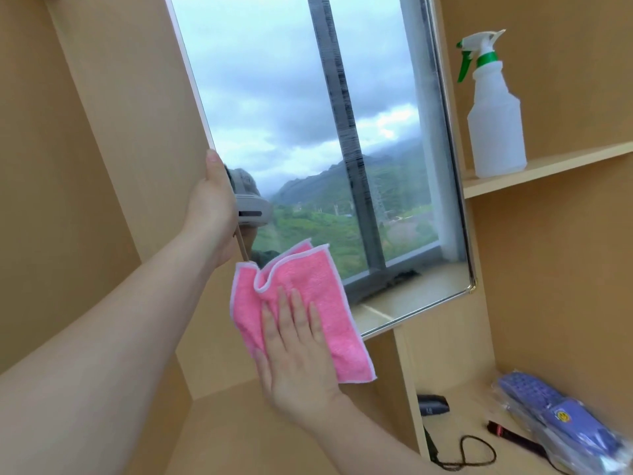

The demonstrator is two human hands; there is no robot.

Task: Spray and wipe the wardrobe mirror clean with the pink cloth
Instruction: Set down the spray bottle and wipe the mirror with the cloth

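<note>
Most of the mirror [308, 132] looks shiny; right hand [298, 351] presses the pink cloth [308, 303] flat at six o'clock, left hand [214, 200] grips the door edge, spray bottle [493, 118] rests at two o'clock

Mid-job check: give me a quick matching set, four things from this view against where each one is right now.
Things:
1. pink cloth
2. spray bottle
3. left hand
4. bagged blue slippers

Places:
A. standing upright on the upper shelf
B. lying in the lower compartment at right
C. pressed flat against the mirror's lower left corner by the right hand
D. holding the mirror door's left edge

Pairs: 1-C, 2-A, 3-D, 4-B
</note>
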